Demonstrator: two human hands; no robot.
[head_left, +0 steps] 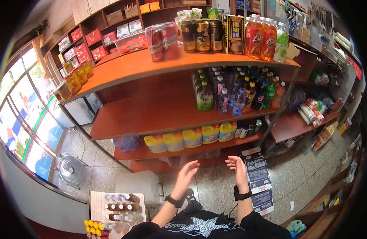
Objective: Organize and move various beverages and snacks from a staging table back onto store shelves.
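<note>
You stand facing the orange shelf unit (pixel 151 115), and both your hands are raised in front of its lowest board, empty and spread wide. Your left hand (pixel 187 172) has its fingers loosely open, palm turned inward, touching nothing. Your right hand (pixel 238 167) is open too, palm facing the left one, and sits just beside the top end of a long dark carton (pixel 258 181) that stands tilted on the floor to the right of the shelf unit; whether the hand touches the carton cannot be told. Each wrist carries a dark band.

On the shelf unit's lower board, just above your hands, stands a row of yellow jugs (pixel 191 137). The middle board holds a cluster of drink bottles (pixel 235 89) toward its right end. The top board carries a wrapped pack of red cans (pixel 162 40) and a row of orange drink bottles (pixel 261 38). Below and left of the shelf unit, near your left elbow, a case of small bottles (pixel 119 207) lies on the floor.
</note>
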